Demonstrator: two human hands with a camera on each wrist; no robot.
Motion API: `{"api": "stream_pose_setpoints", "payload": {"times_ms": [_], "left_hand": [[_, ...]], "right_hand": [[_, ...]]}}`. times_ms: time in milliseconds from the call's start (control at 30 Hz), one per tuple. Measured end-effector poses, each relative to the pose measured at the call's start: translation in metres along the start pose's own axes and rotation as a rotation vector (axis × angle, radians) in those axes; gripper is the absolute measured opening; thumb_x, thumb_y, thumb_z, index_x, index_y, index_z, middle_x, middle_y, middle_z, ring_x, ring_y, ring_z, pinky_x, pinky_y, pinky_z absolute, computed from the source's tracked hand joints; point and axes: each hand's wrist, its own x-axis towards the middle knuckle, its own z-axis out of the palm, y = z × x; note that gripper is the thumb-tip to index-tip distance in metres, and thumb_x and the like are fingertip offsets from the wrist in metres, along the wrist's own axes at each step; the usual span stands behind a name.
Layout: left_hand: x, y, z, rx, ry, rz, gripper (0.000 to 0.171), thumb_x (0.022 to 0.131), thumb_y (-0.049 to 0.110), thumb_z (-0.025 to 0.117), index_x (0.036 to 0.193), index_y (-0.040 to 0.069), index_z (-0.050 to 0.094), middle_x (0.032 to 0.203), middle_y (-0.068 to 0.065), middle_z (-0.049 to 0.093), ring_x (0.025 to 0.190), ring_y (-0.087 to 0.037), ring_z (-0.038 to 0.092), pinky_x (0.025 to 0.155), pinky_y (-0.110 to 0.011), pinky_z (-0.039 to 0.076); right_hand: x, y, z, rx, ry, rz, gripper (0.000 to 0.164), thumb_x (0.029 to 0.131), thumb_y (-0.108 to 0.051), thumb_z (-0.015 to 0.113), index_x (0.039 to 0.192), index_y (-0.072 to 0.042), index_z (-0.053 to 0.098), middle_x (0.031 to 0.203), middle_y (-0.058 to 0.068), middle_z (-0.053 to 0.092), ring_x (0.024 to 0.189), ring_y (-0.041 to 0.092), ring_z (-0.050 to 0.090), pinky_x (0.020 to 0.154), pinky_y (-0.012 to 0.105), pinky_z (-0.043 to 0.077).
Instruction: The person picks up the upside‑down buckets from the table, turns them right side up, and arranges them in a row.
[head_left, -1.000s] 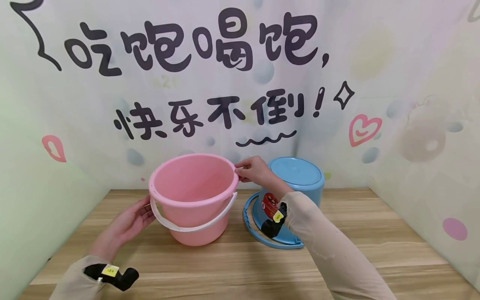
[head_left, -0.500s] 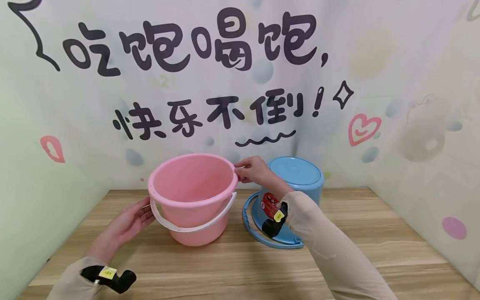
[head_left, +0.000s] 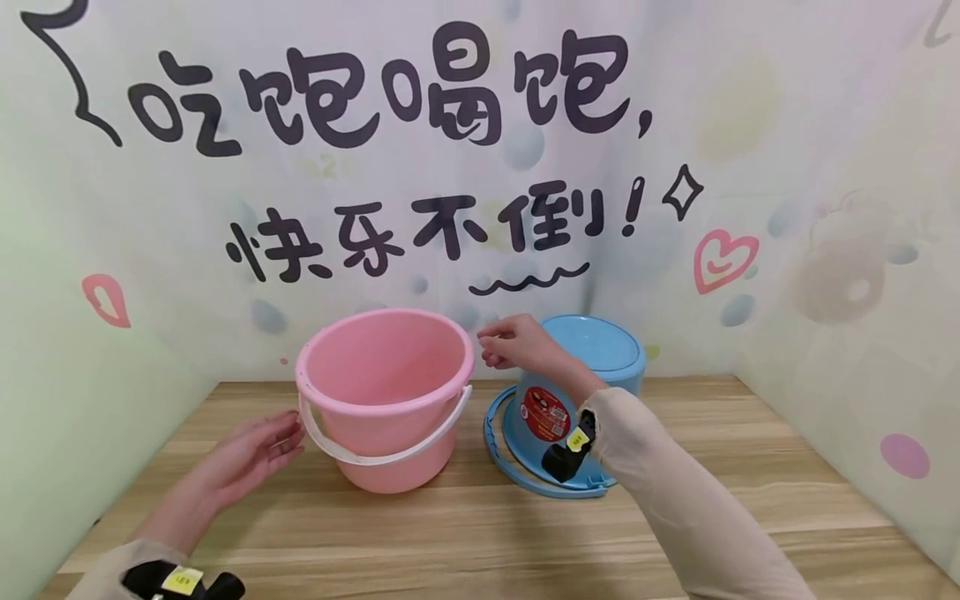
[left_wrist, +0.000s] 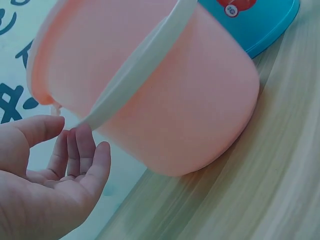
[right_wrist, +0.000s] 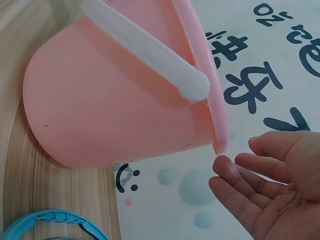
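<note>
A pink bucket [head_left: 397, 433] stands upright on the wooden table, its mouth facing up and its white handle [head_left: 390, 455] hanging down at the front. My left hand [head_left: 251, 454] is beside its left side, fingers loosely bent, fingertips close to the handle's end; in the left wrist view nothing lies between thumb and fingers. On the other side, my right hand [head_left: 525, 343] is just off the right rim, with a small gap showing in the head view. The right wrist view shows its relaxed fingers [right_wrist: 240, 197] near the rim, holding nothing.
Right of the pink bucket, a blue bucket [head_left: 592, 343] stands upside down with a red label [head_left: 546, 412]. Its blue handle [head_left: 517, 479] lies on the wooden table [head_left: 420, 546]. A printed cloth [head_left: 420, 183] with black lettering hangs behind.
My right hand has let go of the pink bucket's rim and moved slightly right. My left hand has drawn a little left and down from its side. The bucket stays in place.
</note>
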Motion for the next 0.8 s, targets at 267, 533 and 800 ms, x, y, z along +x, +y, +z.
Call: {"api": "stream_pose_setpoints", "payload": {"times_ms": [267,533,800], "left_hand": [[-0.012,0.001,0.016,0.092,0.027,-0.039,0.015,0.098,0.009,0.042,0.105,0.006,0.054,0.097,-0.002,0.055,0.09,-0.012,0.055,0.086,-0.026,0.047],[-0.021,-0.003,0.048,0.108,-0.093,-0.022,0.016,0.096,0.006,0.044,0.108,0.006,0.055,0.098,-0.003,0.058,0.092,-0.012,0.057,0.088,-0.028,0.046],[-0.027,-0.007,0.09,0.171,-0.175,-0.013,0.015,0.096,0.006,0.044,0.109,0.005,0.05,0.101,-0.002,0.054,0.092,-0.013,0.056,0.089,-0.032,0.046]], "right_hand": [[-0.017,0.004,-0.012,-0.055,-0.011,-0.045,0.028,0.091,-0.015,0.058,0.115,-0.001,0.061,0.088,0.011,0.064,0.076,0.019,0.061,0.073,0.028,0.053],[-0.039,0.002,-0.025,-0.139,-0.027,-0.127,0.027,0.092,-0.014,0.056,0.114,0.0,0.061,0.089,0.01,0.065,0.077,0.019,0.062,0.073,0.03,0.053],[-0.064,-0.003,-0.04,-0.155,-0.044,-0.186,0.028,0.091,-0.012,0.057,0.114,0.004,0.061,0.093,0.01,0.066,0.079,0.021,0.064,0.073,0.031,0.053]]}}
